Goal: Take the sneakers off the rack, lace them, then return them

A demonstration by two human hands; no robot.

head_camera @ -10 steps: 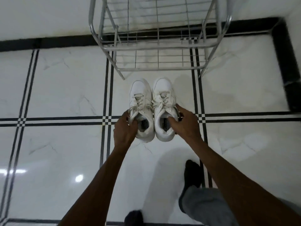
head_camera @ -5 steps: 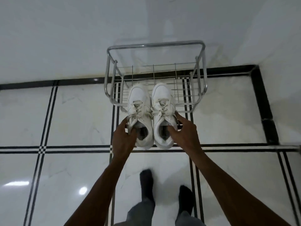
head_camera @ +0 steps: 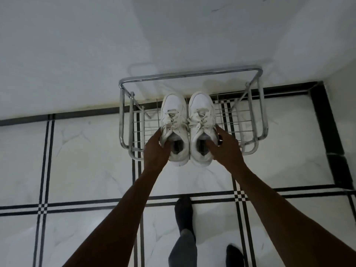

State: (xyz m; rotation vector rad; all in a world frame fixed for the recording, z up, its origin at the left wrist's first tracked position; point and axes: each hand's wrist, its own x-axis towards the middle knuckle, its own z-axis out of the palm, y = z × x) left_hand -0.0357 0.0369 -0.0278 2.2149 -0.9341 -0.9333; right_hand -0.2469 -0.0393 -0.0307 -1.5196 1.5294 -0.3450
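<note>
Two white laced sneakers are held side by side over the chrome wire rack (head_camera: 192, 75), toes pointing at the wall. My left hand (head_camera: 157, 150) grips the left sneaker (head_camera: 174, 120) at its collar, with the thumb inside the opening. My right hand (head_camera: 225, 148) grips the right sneaker (head_camera: 202, 116) the same way. The toes reach above the rack's wire shelf; the heels stick out past its front rail. Whether the soles touch the shelf I cannot tell.
The rack stands against a white wall (head_camera: 96, 45), near a room corner on the right. The floor is glossy white marble with black stripes (head_camera: 45, 151). My feet in dark socks (head_camera: 184, 211) stand just behind the rack.
I have stepped closer to the rack and both hands have carried the sneakers forward, from over the floor to above the rack's shelf. The grip on both is unchanged.
</note>
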